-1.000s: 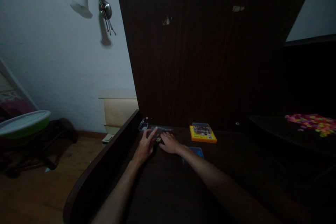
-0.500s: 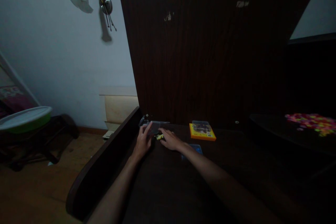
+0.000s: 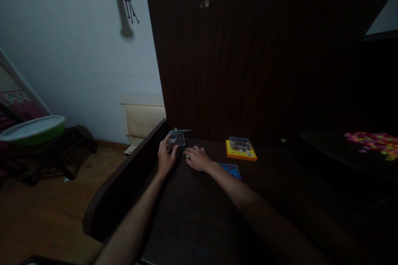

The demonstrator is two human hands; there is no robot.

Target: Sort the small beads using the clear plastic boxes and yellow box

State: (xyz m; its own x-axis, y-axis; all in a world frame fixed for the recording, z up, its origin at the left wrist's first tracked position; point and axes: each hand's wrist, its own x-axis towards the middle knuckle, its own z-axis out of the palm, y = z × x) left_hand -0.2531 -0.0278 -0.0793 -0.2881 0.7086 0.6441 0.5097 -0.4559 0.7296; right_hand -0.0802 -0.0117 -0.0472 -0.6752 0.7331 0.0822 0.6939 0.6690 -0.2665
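Observation:
A clear plastic box (image 3: 179,139) with its lid raised lies near the back left corner of the dark tabletop. My left hand (image 3: 166,156) grips its near left side, thumb and fingers around the edge. To the right of it, my right hand (image 3: 199,160) is low on the tabletop, fingers bent down over small yellow pieces (image 3: 187,156). A few of these show between thumb and forefinger; the hand covers the others. Partly behind my right forearm is a clear box of blue pieces (image 3: 231,170).
A yellow-orange box (image 3: 241,151) carries another clear case (image 3: 240,144) at the back. Colourful pieces (image 3: 373,143) lie on a dark surface at far right. A raised wooden edge (image 3: 124,178) borders the left side, and a tall dark panel (image 3: 236,70) stands behind.
The view has tipped down slightly. My right hand has closed over the yellow pile, which showed more before. The clear box now lies lower and flatter by my left hand.

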